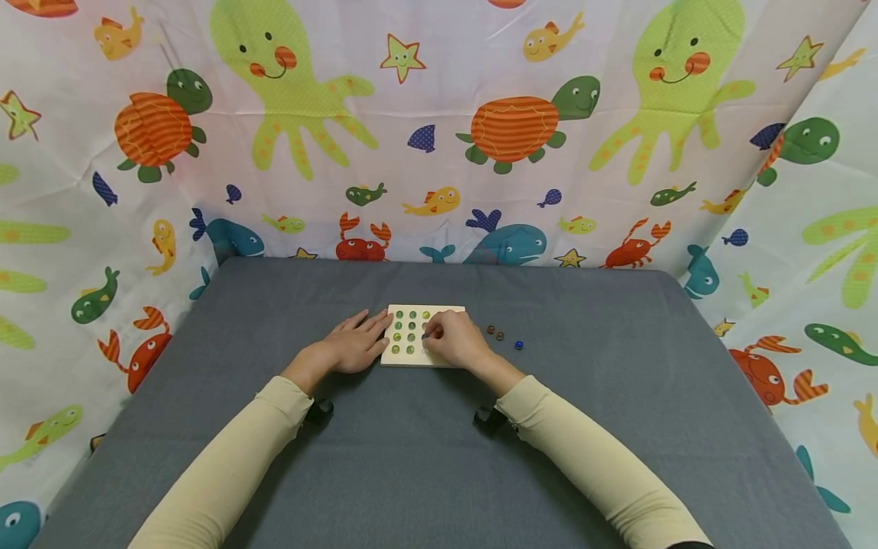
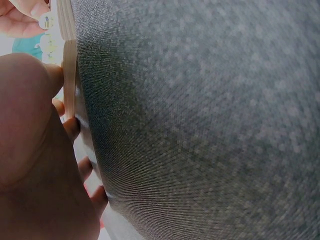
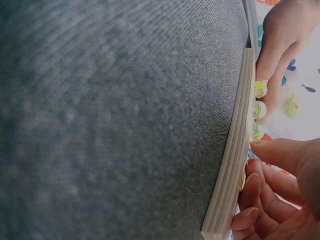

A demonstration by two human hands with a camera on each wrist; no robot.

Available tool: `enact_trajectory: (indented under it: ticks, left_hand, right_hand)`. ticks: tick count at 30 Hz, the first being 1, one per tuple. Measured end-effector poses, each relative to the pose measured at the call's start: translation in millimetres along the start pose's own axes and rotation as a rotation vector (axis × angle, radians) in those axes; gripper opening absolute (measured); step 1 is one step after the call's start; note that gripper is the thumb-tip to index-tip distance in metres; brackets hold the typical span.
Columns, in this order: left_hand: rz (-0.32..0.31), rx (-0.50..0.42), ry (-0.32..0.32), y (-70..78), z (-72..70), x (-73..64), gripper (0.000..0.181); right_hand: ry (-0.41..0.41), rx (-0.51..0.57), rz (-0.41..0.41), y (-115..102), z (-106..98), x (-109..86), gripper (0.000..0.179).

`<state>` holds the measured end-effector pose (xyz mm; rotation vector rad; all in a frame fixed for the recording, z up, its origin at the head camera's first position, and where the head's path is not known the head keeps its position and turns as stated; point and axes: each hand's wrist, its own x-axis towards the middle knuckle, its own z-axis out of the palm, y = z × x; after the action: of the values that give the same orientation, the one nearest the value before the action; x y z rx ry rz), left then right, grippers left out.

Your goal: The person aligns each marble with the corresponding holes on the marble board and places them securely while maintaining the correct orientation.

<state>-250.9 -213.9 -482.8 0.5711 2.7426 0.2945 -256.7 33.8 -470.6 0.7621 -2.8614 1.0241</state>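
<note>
While pinching a blue marble [image 3: 253, 155] in R hand [image 1: 453, 338], touching left edge of board [image 1: 403, 360] w/ L hand [image 1: 353, 345]. Holding R grip together on said marble, thumb vs. fingertips, at right part of board. Can't tell whether seated in a hole or just above. Showing L grip apart, w/ fingers straight & a bit spread, laid low by the wood.

See board lying flat approx. mid-surface, between both hands, pale wood, w/ layered ply edge in R wrist view. See it set w/ green marbles [image 1: 411, 325] in neat cols.: 4 in leftmost, 4 in next, & at least 1 at far end of 3rd. Can't make out the spots under R hand.

Right of board, find 2 brown marbles [image 1: 499, 335] loose on grey surface [image 1: 405, 473], just beside each other, then a 2nd blue one [image 1: 519, 345] slightly farther right & nearer. Wearing beige sleeves [image 1: 590, 454] on both arms, plus black straps [image 1: 489, 421] at wrists.

Facing white curtain [image 1: 446, 84] on far side, also hung left & right, printed w/ octopuses, turtles, whales, crabs, fish, etc.
</note>
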Motion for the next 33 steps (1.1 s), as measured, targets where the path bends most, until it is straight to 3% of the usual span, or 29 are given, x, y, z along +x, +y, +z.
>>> enact_trajectory:
  ticks: [17, 27, 33]
  left_hand:
    - [-0.010, -0.003, -0.003, 8.0, -9.0, -5.5, 0.063]
    - [-0.015, -0.001, -0.008, 7.9, -6.6, -4.8, 0.063]
    - [-0.022, 0.001, -0.018, 5.0, -2.9, -1.8, 0.063]
  right_hand:
    - [-0.009, -0.002, -0.077, 0, -8, -5.1, 0.021]
    - [-0.045, -0.024, -0.102, -3, -40, -28.3, 0.023]
    - [-0.027, -0.043, -0.095, 4, -62, -41.8, 0.024]
